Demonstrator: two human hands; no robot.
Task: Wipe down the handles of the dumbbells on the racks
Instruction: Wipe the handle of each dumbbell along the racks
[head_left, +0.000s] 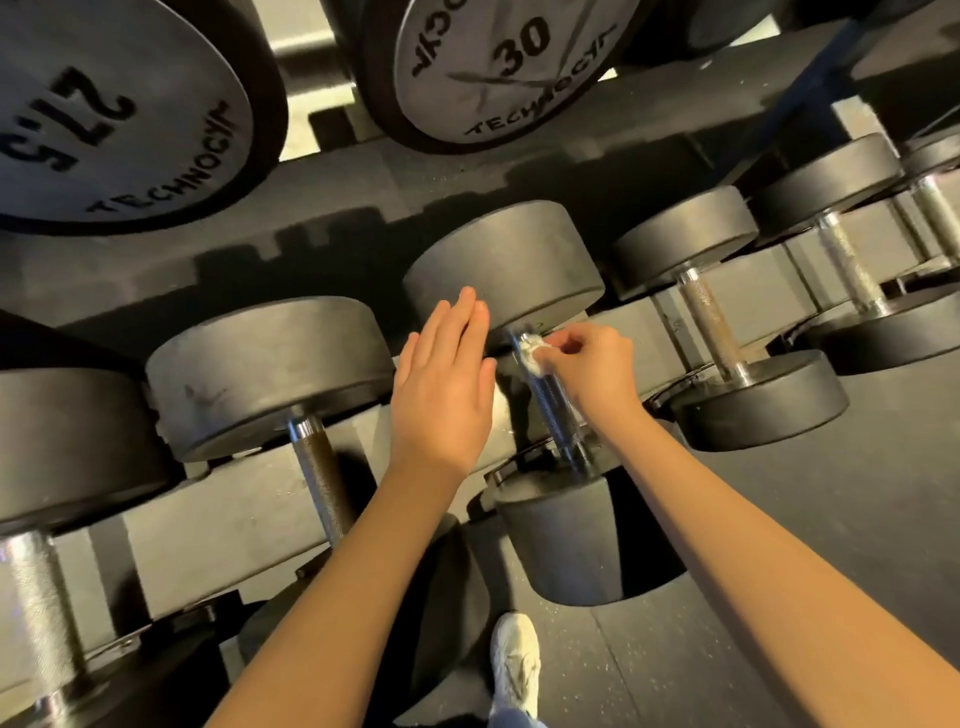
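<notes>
Dark speckled rubber floor (675, 665) is showing under a grey dumbbell rack (218, 514), seen from above, with a white shoe (517, 660) standing at the bottom edge. On the upper tier, two big dumbbells are facing the camera with their end plates. The left end plate (119, 114) is reading "27.5" and "TECHNOGYM". The right end plate (498, 67) is reading "30", with "TECHNOGYM" printed twice round its rim and partly cut off or blurred.

On the lower tier, a row of black round-headed dumbbells is resting in cradles, their knurled metal handles pointing toward the person. The centre dumbbell (504, 260) is sitting between a larger neighbour (270, 374) on the left and a smaller one (685, 239) on the right. No writing is readable on these lower heads.

The right hand (592, 369) is pinching a small crumpled white wipe (531, 354) between thumb and curled fingers. It is pressing the wipe against the far end of the centre dumbbell's handle (550, 400), just below the far head.

The left hand (441, 395) is lying flat and released, fingers straight and together, holding nothing. Its fingertips are reaching the edge of the centre dumbbell's far head, though whether they are touching it is unclear.
</notes>
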